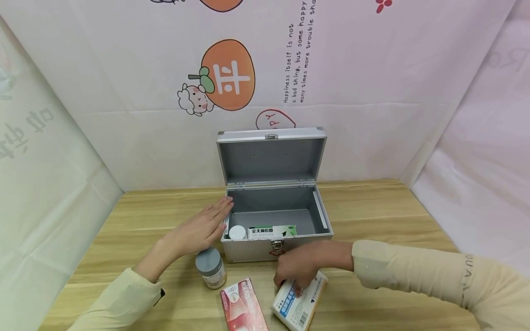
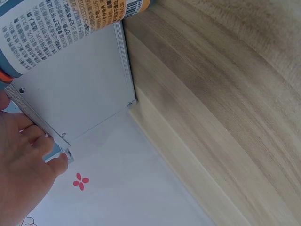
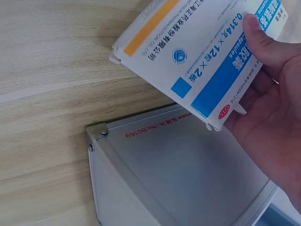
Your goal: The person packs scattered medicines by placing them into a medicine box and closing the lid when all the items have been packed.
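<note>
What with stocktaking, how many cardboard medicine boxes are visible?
3: green-white box inside the silver metal case, red-white box on the wooden table, blue-white box in the right hand. The case may hide more.

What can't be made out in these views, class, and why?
Head: near end of the red box, cut off by the bottom edge.
Head: part of the white box, behind the right hand.
Head: lower part of the white-capped container, behind the front wall of the case.
Left wrist: part of the jar, cut off by the top edge.
</note>
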### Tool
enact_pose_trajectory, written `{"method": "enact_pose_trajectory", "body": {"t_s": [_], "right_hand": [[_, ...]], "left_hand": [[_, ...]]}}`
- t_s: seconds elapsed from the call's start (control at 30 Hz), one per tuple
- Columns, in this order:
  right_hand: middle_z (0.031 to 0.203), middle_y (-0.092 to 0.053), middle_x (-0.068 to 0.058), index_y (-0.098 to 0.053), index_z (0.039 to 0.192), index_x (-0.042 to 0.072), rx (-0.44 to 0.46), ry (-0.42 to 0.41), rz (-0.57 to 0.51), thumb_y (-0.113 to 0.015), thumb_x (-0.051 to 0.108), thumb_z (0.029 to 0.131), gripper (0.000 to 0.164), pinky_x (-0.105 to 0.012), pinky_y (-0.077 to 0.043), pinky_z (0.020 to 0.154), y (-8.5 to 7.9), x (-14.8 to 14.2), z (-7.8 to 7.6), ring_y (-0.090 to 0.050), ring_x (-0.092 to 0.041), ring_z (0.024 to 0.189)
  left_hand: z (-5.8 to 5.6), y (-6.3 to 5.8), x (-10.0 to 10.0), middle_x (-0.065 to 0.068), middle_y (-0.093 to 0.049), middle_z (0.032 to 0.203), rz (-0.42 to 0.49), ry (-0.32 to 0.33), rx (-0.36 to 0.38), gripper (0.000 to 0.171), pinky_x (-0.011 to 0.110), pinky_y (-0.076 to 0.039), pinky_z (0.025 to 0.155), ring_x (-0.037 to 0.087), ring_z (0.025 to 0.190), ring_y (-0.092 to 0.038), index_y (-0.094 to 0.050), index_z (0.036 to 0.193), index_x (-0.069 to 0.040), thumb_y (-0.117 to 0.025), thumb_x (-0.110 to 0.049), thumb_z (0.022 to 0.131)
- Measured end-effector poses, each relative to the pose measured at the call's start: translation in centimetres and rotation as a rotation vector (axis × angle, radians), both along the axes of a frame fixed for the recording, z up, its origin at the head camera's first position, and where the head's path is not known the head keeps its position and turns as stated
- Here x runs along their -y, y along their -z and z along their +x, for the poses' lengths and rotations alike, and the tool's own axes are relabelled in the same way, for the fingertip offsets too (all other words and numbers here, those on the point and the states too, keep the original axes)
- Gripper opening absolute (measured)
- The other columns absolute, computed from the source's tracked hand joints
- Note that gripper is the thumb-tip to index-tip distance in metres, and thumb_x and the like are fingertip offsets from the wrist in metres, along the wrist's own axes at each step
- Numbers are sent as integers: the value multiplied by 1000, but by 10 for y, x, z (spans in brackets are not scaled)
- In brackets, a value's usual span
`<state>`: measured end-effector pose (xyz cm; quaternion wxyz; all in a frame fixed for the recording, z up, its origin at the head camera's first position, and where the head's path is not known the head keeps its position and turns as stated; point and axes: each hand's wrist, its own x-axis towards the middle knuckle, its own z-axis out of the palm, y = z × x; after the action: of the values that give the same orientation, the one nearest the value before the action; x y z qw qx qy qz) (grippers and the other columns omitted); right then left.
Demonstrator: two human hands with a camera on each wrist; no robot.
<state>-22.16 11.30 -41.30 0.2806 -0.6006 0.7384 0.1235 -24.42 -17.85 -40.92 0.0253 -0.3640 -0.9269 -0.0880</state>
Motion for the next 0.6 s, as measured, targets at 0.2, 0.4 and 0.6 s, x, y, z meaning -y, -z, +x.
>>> {"method": "enact_pose_trajectory", "body": {"t_s": [0.2,0.4,0.6], "right_hand": [[88,-70,16,-73,106,22,32,49,-17,-81,27,83,25,-4,-45,66,-3,-2,-3,-55,8,72],[78,-64,17,-71,93,19,122,142,-62,-84,26,79,20,-6,-45,63,-4,-5,-6,-53,8,68],[75,-61,18,-67,89,18,209,216,-94,-84,25,80,21,-8,-45,61,-4,-10,-8,-52,8,65]], "left_hand": [[0,0,0,17,-21,165,4,0,0,59,54,-27,122,33,154,-21,-26,156,2,-40,-27,107],[1,1,1,17,-22,165,9,0,-9,59,54,-28,122,34,153,-22,-27,155,3,-40,-27,107],[0,1,0,17,-20,166,6,-1,-2,59,54,-27,122,34,154,-20,-25,156,2,-39,-28,107]]}}
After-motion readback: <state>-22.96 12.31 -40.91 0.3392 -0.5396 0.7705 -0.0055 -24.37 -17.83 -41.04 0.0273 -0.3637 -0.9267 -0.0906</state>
